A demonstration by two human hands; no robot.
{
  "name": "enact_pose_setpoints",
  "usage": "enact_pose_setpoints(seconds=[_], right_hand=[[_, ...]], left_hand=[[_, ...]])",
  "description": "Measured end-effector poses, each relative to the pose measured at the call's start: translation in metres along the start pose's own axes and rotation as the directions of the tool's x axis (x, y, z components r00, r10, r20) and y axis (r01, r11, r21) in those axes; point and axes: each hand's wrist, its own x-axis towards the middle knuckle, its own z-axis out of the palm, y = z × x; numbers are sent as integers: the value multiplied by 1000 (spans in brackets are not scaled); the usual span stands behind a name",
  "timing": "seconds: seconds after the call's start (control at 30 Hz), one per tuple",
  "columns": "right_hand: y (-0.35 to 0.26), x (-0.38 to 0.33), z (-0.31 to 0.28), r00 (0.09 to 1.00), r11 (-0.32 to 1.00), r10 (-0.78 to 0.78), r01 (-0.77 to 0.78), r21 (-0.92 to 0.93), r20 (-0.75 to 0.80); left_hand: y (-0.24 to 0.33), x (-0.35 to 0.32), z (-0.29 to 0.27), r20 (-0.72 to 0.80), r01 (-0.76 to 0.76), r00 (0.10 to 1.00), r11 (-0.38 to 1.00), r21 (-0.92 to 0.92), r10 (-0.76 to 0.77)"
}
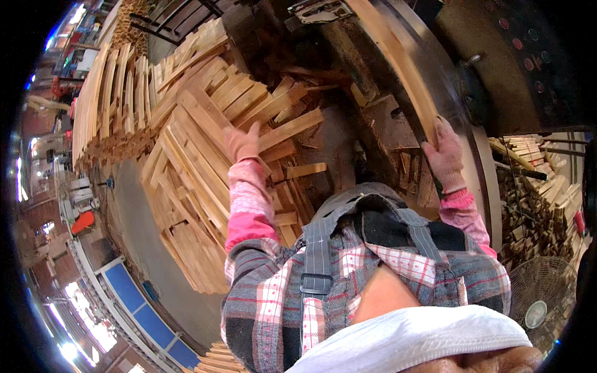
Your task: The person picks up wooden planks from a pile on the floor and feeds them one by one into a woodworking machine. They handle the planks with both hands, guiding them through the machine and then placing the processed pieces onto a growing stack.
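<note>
Here, 2 gloved hands: right hand grips 1 plank, left hand free.

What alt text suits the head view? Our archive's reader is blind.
A person's gloved right hand grips a long wooden slat on a saw bench, while the gloved left hand reaches over a heap of slats. A fan stands lower right.
</note>
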Motion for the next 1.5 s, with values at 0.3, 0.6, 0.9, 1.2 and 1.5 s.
enact_pose_setpoints(seconds=[0.3,0.6,0.9,1.2,1.5], right_hand=[[60,120,27,993,914,-83,41,-404,-87],[69,283,71,942,906,-254,152,-394,-220],[-137,127,105,892,905,-347,239,351,288],[-79,69,87,958,967,-56,-17,252,280],[50,-9,29,963,931,178,-231,-282,-200]], left_hand=[[-30,4,45,-243,394,915,841,369,-322],[-25,43,43,-164,521,853,833,186,-496],[-60,6,38,-312,-673,667,727,139,677],[171,-95,105,50,246,725,-191,-950,687],[180,-128,118,529,157,620,569,-807,579]])
